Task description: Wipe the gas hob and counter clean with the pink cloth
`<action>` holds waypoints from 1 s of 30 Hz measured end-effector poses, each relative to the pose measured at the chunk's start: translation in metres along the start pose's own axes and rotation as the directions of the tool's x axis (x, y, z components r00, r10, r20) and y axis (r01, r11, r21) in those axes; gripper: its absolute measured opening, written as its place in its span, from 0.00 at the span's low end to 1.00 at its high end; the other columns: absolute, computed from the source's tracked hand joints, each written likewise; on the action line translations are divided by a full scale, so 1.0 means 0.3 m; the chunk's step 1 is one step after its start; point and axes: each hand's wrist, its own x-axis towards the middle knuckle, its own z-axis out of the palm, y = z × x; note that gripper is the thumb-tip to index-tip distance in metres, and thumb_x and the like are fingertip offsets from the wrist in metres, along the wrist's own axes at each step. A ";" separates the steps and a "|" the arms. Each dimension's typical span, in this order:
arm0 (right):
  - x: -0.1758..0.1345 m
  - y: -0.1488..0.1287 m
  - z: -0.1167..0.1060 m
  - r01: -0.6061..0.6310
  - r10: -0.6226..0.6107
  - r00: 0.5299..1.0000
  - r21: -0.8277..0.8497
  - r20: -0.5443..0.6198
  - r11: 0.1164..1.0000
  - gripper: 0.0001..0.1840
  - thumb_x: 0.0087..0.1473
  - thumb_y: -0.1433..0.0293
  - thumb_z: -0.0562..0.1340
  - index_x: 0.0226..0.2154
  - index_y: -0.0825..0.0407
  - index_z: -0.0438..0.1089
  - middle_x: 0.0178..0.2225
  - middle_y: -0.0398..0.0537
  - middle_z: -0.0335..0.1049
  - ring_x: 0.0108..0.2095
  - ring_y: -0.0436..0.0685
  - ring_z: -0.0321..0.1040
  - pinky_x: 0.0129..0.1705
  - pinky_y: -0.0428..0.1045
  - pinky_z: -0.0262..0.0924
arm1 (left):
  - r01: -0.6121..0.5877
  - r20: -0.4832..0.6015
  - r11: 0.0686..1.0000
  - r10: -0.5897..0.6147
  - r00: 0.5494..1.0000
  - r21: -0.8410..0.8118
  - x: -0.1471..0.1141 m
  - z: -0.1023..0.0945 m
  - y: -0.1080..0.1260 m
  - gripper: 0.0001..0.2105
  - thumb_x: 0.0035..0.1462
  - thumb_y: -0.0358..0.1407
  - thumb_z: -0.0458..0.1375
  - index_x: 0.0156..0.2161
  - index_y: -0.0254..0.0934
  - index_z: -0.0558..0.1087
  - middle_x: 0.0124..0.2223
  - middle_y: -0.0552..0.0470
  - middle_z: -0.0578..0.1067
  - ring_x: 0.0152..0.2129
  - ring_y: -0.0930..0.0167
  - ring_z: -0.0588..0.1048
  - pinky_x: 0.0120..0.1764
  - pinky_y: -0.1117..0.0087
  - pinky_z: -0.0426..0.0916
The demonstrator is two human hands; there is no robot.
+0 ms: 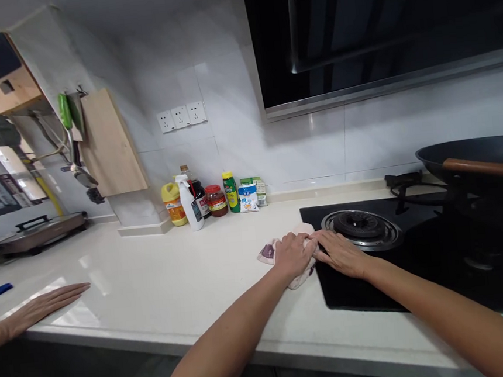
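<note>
A pale cloth [304, 279] with purple patches lies bunched over the left edge of the black gas hob [374, 286]. My left hand [293, 252] presses down on it with bent fingers wrapped over the fabric. From the right, my right hand [340, 254] grips the cloth's right side, its fingertips meeting those of my left hand. Part of the cloth is hidden under both hands. Just beyond my right hand is a round burner [360, 226] with a metal ring.
Another person's hand [46, 306] rests flat on the white counter [154, 285] at left. A spray bottle [190, 202], a red-lidded jar [216, 201] and several packages stand by the wall. A wok [472, 151] with a wooden handle sits at right, below the range hood [378, 30].
</note>
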 end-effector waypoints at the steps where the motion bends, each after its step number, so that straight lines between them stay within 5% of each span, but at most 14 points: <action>1: -0.011 -0.006 0.000 -0.013 0.012 1.000 0.019 0.003 1.000 0.24 0.68 0.54 0.50 0.59 0.49 0.61 0.58 0.56 0.64 0.56 0.65 0.63 0.56 0.63 0.59 | 0.015 -0.007 1.000 -0.015 1.000 0.004 -0.010 -0.003 0.005 0.18 0.71 0.46 0.44 0.56 0.45 0.70 0.52 0.45 0.74 0.52 0.59 0.70 0.53 0.53 0.63; 8: -0.173 -0.073 -0.043 -0.118 0.107 0.988 0.094 0.115 0.989 0.37 0.65 0.46 0.50 0.67 0.49 0.55 0.67 0.55 0.56 0.67 0.63 0.52 0.68 0.62 0.48 | 0.026 -0.006 0.997 -0.026 1.000 -0.070 -0.163 -0.048 0.033 0.21 0.66 0.50 0.51 0.58 0.44 0.70 0.54 0.47 0.75 0.53 0.58 0.71 0.56 0.52 0.61; 14: -0.315 -0.187 -0.152 -0.291 0.261 0.890 0.027 0.374 0.956 0.43 0.64 0.42 0.44 0.70 0.49 0.52 0.73 0.48 0.38 0.72 0.62 0.31 0.72 0.61 0.31 | -0.040 0.087 0.982 0.057 0.995 -0.185 -0.339 -0.129 0.042 0.25 0.63 0.52 0.54 0.59 0.43 0.69 0.59 0.46 0.73 0.56 0.56 0.69 0.61 0.45 0.55; 18: -0.402 -0.217 -0.175 -0.287 0.263 0.897 0.013 0.354 0.958 0.42 0.64 0.42 0.45 0.70 0.48 0.53 0.72 0.46 0.39 0.72 0.62 0.34 0.73 0.60 0.34 | -0.021 0.123 0.981 0.046 0.991 -0.192 -0.426 -0.174 0.013 0.25 0.62 0.53 0.54 0.60 0.46 0.69 0.60 0.47 0.72 0.58 0.56 0.68 0.63 0.43 0.50; 23: -0.490 -0.161 -0.102 -0.290 0.296 0.947 -0.063 0.126 0.955 0.34 0.65 0.47 0.47 0.66 0.44 0.61 0.70 0.46 0.48 0.71 0.63 0.42 0.71 0.64 0.39 | 0.202 0.133 0.979 -0.197 0.971 -0.025 -0.440 -0.203 -0.132 0.27 0.58 0.54 0.55 0.60 0.50 0.70 0.68 0.47 0.64 0.64 0.53 0.60 0.63 0.42 0.50; 30: -0.520 -0.138 -0.053 -0.322 0.322 0.947 -0.015 -0.011 0.947 0.34 0.65 0.46 0.49 0.63 0.46 0.65 0.69 0.48 0.53 0.70 0.64 0.45 0.71 0.65 0.41 | 0.607 -0.025 0.786 -0.609 0.793 0.116 -0.468 -0.297 -0.447 0.27 0.61 0.50 0.49 0.62 0.44 0.68 0.73 0.47 0.52 0.67 0.49 0.54 0.60 0.34 0.51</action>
